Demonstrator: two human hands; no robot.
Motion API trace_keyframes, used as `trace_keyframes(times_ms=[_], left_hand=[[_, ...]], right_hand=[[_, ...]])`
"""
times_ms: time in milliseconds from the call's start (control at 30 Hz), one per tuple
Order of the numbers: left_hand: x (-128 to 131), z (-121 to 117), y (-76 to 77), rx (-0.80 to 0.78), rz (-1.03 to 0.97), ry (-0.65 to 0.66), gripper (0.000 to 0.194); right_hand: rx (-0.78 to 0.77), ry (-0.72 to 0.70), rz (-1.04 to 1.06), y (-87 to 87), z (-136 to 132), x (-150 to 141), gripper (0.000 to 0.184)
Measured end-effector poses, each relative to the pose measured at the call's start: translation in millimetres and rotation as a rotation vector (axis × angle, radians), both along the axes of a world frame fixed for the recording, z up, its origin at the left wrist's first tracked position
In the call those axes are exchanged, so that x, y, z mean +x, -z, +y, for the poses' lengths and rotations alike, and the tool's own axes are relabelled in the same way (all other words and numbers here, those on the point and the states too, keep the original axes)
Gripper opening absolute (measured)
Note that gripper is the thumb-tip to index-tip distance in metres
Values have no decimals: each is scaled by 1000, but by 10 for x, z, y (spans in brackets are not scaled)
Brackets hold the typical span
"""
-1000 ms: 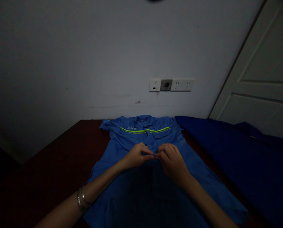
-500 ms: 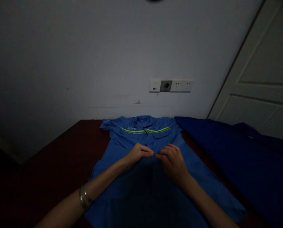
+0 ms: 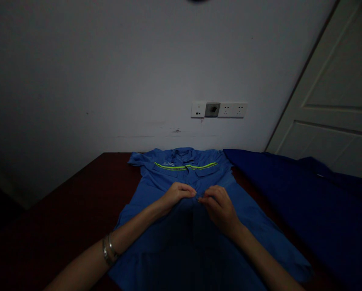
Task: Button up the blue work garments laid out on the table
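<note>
A blue work shirt [image 3: 168,188] with a yellow-green reflective stripe [image 3: 203,165] and white letters across the chest lies face up, its collar toward the wall. Over its front middle, my left hand [image 3: 179,192] pinches the cloth of the front edge between thumb and fingers. Close beside it, my right hand [image 3: 219,202] pinches the facing edge of the shirt, fingers curled. The fingertips of both hands almost meet. Whether a button sits between them is too small and dark to tell.
The shirt lies on a dark red table [image 3: 102,182] against a white wall [image 3: 138,81]. A dark blue cloth [image 3: 278,182] covers the table's right side. Wall sockets [image 3: 232,110] sit above, and a white panelled door [image 3: 335,93] stands at the right.
My right hand's fingers have curled in more and the hand has shifted slightly left. My left hand stays almost in place, pinching the cloth.
</note>
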State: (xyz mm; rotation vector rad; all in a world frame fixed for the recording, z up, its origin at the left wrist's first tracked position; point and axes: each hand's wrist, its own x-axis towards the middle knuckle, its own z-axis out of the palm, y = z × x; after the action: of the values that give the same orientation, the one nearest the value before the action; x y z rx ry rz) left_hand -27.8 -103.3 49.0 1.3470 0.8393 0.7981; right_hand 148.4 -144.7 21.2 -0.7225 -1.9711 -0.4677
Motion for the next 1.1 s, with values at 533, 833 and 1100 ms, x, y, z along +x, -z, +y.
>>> trace_keyframes(times_ms=[533,833,1100], left_hand=[[3,29,38,21,23,-17,18],[-38,93,24,428,259,-12,16],[-152,-142,-213,1118,556,-133,16]], right_hand=[[-204,40,101,61,59,46,19],[-477,-25,135,96,127,59,15],[-621,-37,177,104,231,134,18]])
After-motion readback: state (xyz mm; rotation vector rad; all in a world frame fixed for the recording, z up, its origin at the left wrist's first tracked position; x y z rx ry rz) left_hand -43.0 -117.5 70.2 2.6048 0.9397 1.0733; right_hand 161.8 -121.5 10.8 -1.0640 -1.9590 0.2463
